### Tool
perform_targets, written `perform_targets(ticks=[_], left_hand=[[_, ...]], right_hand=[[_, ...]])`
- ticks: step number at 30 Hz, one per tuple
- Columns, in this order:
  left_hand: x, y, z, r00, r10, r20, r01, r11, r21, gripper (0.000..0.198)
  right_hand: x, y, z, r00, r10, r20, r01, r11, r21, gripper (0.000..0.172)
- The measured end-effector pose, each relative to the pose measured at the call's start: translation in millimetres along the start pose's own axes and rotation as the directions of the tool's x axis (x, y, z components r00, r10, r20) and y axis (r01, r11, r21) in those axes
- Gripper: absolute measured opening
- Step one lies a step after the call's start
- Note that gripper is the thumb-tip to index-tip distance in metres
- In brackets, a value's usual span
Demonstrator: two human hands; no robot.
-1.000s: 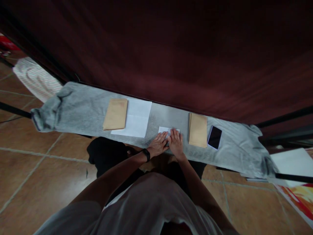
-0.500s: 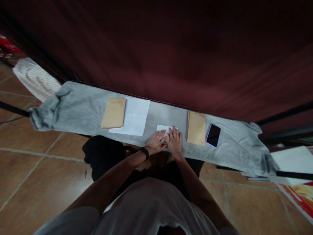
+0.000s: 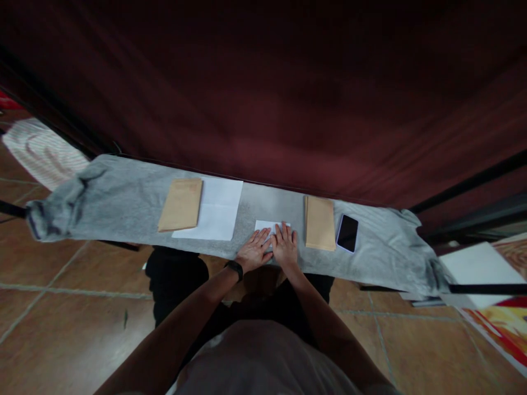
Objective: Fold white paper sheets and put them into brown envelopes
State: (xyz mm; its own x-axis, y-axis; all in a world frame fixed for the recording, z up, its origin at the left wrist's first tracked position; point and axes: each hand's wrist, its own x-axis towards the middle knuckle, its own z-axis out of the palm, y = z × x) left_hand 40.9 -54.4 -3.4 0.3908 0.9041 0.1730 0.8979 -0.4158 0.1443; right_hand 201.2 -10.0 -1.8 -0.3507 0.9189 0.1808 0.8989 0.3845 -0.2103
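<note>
A small white piece of paper (image 3: 261, 224), perhaps folded, lies on the grey cloth near its front edge. My left hand (image 3: 254, 250), with a black band at the wrist, rests flat on the paper's left part, fingers stretched out. Flat on the right part lies my right hand (image 3: 285, 246), its fingers a little spread. Between them the two hands cover most of the paper. To the left, a stack of brown envelopes (image 3: 181, 205) overlaps larger white sheets (image 3: 220, 211). Right of my hands is a second stack of brown envelopes (image 3: 320, 224).
A phone (image 3: 347, 233) with a dark screen lies right of the second stack. The grey cloth (image 3: 123, 203) covers a narrow bench against a dark red panel (image 3: 263, 109). Striped fabric (image 3: 45, 151) hangs at far left; a white board (image 3: 481, 271) is at lower right.
The whole view has shifted, so the bench and everything on it appear lower and slightly further left. Both hands stay flat on the small paper, with little visible movement against it.
</note>
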Motion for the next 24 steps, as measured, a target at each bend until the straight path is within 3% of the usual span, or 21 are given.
perform_targets(ticks=[10,24], left_hand=[[0.2,0.3,-7.1,1.0,-0.021,0.017,0.022,0.999,-0.042,0.061],[-3.9,-0.3,0.9,0.997,-0.077,-0.024,0.077,0.997,-0.011,0.058]], right_hand=[[-1.0,-1.2,-5.0,0.998,-0.044,0.042,0.045,0.999,-0.024,0.05],[-1.3,0.8,0.7,1.0,0.024,-0.004,-0.024,1.0,-0.014,0.049]])
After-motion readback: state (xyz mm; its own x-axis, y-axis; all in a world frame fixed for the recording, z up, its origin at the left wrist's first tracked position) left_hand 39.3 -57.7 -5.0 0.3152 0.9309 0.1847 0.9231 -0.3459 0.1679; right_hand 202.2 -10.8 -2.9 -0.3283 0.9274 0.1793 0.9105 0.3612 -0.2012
